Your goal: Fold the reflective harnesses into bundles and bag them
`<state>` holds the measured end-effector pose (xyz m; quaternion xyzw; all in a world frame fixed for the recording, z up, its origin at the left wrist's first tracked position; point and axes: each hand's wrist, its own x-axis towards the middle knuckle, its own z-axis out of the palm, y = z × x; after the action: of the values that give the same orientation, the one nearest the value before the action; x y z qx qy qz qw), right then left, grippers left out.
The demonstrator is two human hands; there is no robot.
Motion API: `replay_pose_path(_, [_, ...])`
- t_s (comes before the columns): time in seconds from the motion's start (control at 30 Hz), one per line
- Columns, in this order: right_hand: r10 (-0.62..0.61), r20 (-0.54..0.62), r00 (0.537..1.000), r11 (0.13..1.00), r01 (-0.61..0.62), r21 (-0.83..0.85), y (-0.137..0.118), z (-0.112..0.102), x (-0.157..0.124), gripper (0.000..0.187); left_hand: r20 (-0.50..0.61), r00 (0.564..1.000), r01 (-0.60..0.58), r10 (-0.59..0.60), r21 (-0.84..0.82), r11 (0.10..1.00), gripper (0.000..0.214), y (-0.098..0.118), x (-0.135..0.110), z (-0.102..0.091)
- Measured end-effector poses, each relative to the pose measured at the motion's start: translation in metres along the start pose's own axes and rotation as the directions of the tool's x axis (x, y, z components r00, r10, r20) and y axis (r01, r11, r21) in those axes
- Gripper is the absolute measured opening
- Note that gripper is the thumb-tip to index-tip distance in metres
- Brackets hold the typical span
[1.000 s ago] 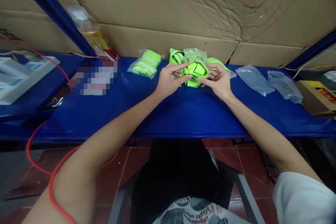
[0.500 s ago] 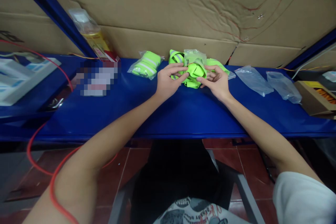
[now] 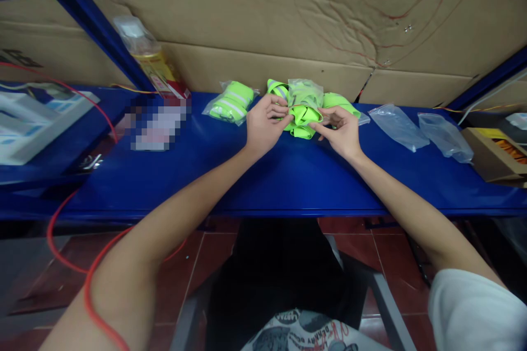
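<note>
Near the back of the blue table, my left hand (image 3: 265, 123) and my right hand (image 3: 340, 130) face each other across a clear zip bag (image 3: 307, 90). Folded neon-yellow reflective strapping (image 3: 305, 115) lies partly in the bag's mouth and bulges out towards me. My left fingers are curled, with thumb and fingertips closed at the left edge of the mouth. On the right edge, my right thumb and fingers pinch in the same way. Some fingertips are hidden behind the bag. More neon strapping (image 3: 276, 89) with a grey stripe sits behind my left fingers, and another neon piece (image 3: 338, 102) behind my right hand.
A packed bag of neon strapping (image 3: 231, 102) lies to the left. Two flat clear bags (image 3: 399, 127) rest on the right, beside a cardboard box (image 3: 494, 156). A yellow-labelled bottle (image 3: 154, 68) stands back left. A red hose (image 3: 88, 290) hangs by my left arm.
My left fingers have curled in more at the bag's edge, and the bag's mouth shows more clearly between my hands. The strapping is nearly in the same place.
</note>
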<state>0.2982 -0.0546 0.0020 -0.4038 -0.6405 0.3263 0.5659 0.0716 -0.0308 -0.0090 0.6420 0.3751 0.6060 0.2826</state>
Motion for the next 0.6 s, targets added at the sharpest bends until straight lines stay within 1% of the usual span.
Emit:
replay_pose_path(0.07, [-0.011,-0.012,1.0,1.0,0.01,-0.022,0.0,0.001,-0.001,0.057,0.001,1.0,-0.013,0.013,0.019,1.0,0.046,-0.001,0.0,0.001])
replay_pose_path(0.1, [-0.017,-0.014,1.0,0.999,0.016,-0.036,0.0,0.001,-0.002,0.055,0.002,0.999,-0.032,0.032,0.039,0.999,0.047,-0.001,-0.001,0.001])
replay_pose_path(0.13, [-0.027,-0.018,0.999,0.998,0.027,-0.052,0.0,0.002,-0.003,0.055,0.002,0.998,-0.059,0.059,0.066,0.996,0.045,-0.001,-0.002,0.002])
replay_pose_path(0.23, [-0.071,-0.048,0.996,0.994,0.067,-0.09,-0.001,0.005,-0.005,0.053,0.003,0.989,-0.149,0.15,0.143,0.979,0.028,-0.002,-0.005,0.003])
replay_pose_path(0.33, [-0.094,-0.066,0.993,0.993,0.088,-0.084,-0.002,0.006,-0.005,0.052,0.027,0.98,-0.2,0.198,0.166,0.966,0.023,-0.001,-0.007,0.003])
replay_pose_path(0.4, [-0.105,-0.066,0.992,0.991,0.1,-0.084,-0.002,0.005,-0.004,0.05,0.054,0.976,-0.215,0.209,0.161,0.963,0.025,0.0,-0.009,0.003])
replay_pose_path(0.47, [-0.119,-0.069,0.99,0.988,0.112,-0.109,-0.001,0.004,-0.003,0.048,0.097,0.973,-0.222,0.21,0.139,0.965,0.032,0.001,-0.011,0.004])
replay_pose_path(0.6, [-0.141,-0.059,0.988,0.983,0.133,-0.13,0.002,0.001,-0.002,0.045,0.159,0.969,-0.206,0.188,0.104,0.973,0.045,-0.001,-0.014,0.006])
